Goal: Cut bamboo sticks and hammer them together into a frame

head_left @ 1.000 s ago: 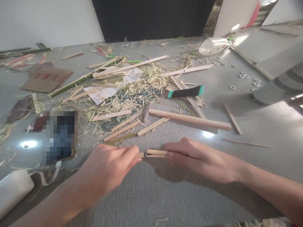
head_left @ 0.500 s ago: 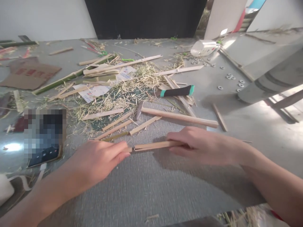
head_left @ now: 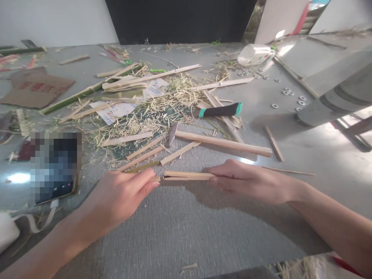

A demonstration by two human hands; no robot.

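Note:
My right hand (head_left: 247, 178) is closed around a pale bamboo strip (head_left: 188, 176), whose left end is split into two prongs with a dark gap between them. Facing that split end, my left hand (head_left: 124, 193) pinches a short pale stick (head_left: 156, 179); its tip points at the split, a small gap away. Something small and dark shows at the mouth of the split, too small to name. Both hands are above the grey textured mat (head_left: 162, 232). Just beyond them lie a hammer (head_left: 223, 144) and several cut bamboo strips (head_left: 180, 153).
Shavings (head_left: 139, 130) and bamboo pieces litter the middle. A black-and-green handled tool (head_left: 221, 110) lies behind the hammer. At left are a phone (head_left: 55, 192) with a cable and some cardboard (head_left: 37, 91). A clear bottle (head_left: 255, 54), several washers (head_left: 287, 92) and a grey post (head_left: 334, 99) are at right.
The bamboo strip and the stick, which met between my hands, now stand slightly apart. The strip's split looks wider and its prongs show more plainly. The view has shifted slightly.

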